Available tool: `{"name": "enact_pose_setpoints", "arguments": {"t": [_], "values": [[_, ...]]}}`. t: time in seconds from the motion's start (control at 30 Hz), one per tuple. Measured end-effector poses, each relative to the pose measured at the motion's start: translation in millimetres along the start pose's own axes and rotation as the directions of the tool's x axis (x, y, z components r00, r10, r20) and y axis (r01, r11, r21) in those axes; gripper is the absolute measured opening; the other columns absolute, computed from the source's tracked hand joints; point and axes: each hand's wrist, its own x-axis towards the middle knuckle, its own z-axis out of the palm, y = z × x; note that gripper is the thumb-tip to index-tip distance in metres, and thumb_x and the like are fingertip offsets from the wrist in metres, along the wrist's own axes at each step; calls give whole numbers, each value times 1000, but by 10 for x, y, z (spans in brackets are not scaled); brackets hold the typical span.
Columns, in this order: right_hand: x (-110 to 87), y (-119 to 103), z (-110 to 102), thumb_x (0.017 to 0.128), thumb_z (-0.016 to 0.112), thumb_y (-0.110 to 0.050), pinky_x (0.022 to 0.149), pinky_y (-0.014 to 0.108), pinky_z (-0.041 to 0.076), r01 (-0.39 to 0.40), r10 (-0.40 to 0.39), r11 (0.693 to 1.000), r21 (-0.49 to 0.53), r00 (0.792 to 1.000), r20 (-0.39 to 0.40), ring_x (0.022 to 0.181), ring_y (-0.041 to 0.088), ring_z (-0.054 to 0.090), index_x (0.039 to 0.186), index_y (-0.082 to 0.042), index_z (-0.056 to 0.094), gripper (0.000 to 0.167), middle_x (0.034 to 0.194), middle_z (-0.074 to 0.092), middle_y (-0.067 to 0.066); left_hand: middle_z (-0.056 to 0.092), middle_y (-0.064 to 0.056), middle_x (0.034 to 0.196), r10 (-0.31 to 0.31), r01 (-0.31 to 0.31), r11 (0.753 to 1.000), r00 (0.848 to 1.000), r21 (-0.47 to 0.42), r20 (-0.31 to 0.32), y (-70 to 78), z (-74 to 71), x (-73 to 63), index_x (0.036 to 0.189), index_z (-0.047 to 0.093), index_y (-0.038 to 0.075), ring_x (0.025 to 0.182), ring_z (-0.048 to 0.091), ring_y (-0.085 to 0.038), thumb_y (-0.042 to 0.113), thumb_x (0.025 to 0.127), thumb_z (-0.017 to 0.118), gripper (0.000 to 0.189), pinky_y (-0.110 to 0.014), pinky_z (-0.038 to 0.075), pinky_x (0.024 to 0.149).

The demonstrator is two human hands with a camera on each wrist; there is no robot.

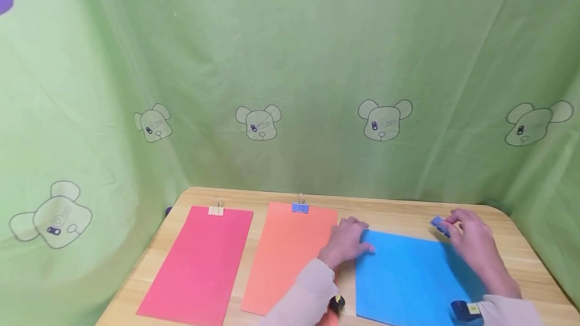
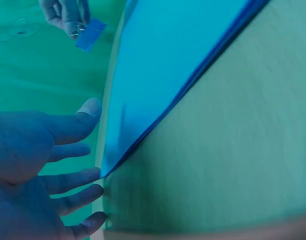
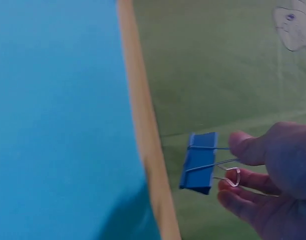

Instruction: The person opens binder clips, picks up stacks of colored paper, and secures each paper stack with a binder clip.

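A stack of blue paper [image 1: 403, 275] lies on the right part of the wooden table. My left hand [image 1: 345, 240] is at its far left corner, fingers spread, with a fingertip right at the corner in the left wrist view. Over the stack's far right edge, my right hand [image 1: 475, 243] pinches a blue binder clip [image 3: 199, 162] by its wire handles, thumb on one side and fingers on the other. The clip's body points toward the paper, apart from it in the right wrist view.
Left of the blue stack lies orange paper [image 1: 294, 250] with a blue binder clip [image 1: 300, 208] on its far edge. Farther left is pink-red paper [image 1: 199, 265] bearing a whitish binder clip [image 1: 215, 211]. A green curtain [image 1: 317, 64] hangs behind the wooden table [image 1: 389, 213].
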Motion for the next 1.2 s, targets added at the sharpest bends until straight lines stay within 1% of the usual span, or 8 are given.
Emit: {"name": "enact_pose_setpoints", "arguments": {"t": [0.17, 0.37, 0.5, 0.67, 0.73, 0.8, 0.97, 1.2], "values": [[-36, 33, -130, 93, 69, 3, 83, 72, 42, -63, 63, 998, 3, 996, 58, 104, 60, 52, 96, 7, 65, 6, 122, 50, 39, 56, 8, 127, 2, -4, 997, 1000, 83, 26, 82, 47, 66, 139, 65, 30, 112, 47, -12, 62, 75, 84, 74, -31, 42, 88], [-94, 83, -273, 92, 75, -5, 77, 66, 50, -96, 97, 995, -12, 991, 89, 100, 58, 58, 110, 10, 66, 25, 115, 57, 37, 49, 6, 118, -7, -12, 978, 996, 210, 92, 159, -1, 102, 131, 67, 33, 104, 41, -12, 65, 66, 87, 75, -30, 40, 83], [-167, 144, -365, 95, 75, -15, 71, 35, 57, -173, 173, 985, -13, 981, 88, 105, 57, 59, 120, 10, 64, 38, 120, 58, 38, 47, 5, 110, -28, -7, 970, 990, 244, 139, 211, -29, 123, 121, 69, 34, 101, 39, -13, 60, 69, 89, 62, -30, 38, 79], [-277, 236, -493, 96, 74, -22, 54, 10, 42, -282, 283, 959, -15, 959, 33, 106, 58, 58, 128, 10, 61, 46, 123, 56, 39, 47, 4, 109, -54, 16, 971, 986, 238, 156, 240, -41, 142, 123, 68, 36, 102, 39, -13, 59, 65, 92, 67, -30, 39, 80], [-314, 264, -532, 97, 74, -25, 54, 9, 40, -307, 307, 952, -4, 952, 16, 103, 49, 63, 129, 9, 61, 49, 125, 55, 39, 48, 4, 111, -74, 40, 974, 987, 221, 144, 239, -46, 147, 128, 67, 37, 104, 39, -13, 58, 61, 94, 75, -30, 40, 83], [-342, 290, -565, 97, 73, -25, 56, 6, 38, -326, 326, 945, 10, 945, -11, 97, 22, 67, 131, 9, 60, 50, 129, 53, 39, 48, 4, 114, -90, 63, 978, 987, 198, 132, 241, -45, 152, 132, 65, 39, 105, 40, -13, 57, 57, 96, 83, -30, 41, 84], [-413, 333, -598, 94, 75, -18, 63, -2, 38, -385, 399, 915, 123, 909, -123, 82, -26, 31, 132, 1, 65, 43, 128, 53, 26, 45, 2, 117, -131, 120, 989, 982, 89, 138, 265, -38, 168, 130, 63, 37, 100, 45, -14, 46, 53, 101, 86, -28, 45, 78], [-471, 330, -642, 93, 77, -16, 68, -4, 38, -415, 444, 892, 178, 879, -176, 85, -26, 34, 128, -4, 70, 38, 118, 50, -4, 54, 4, 107, -103, 107, 994, 989, -36, 103, 250, 13, 174, 122, 62, 29, 80, 54, -12, 28, 56, 102, 77, -25, 48, 63]]}}
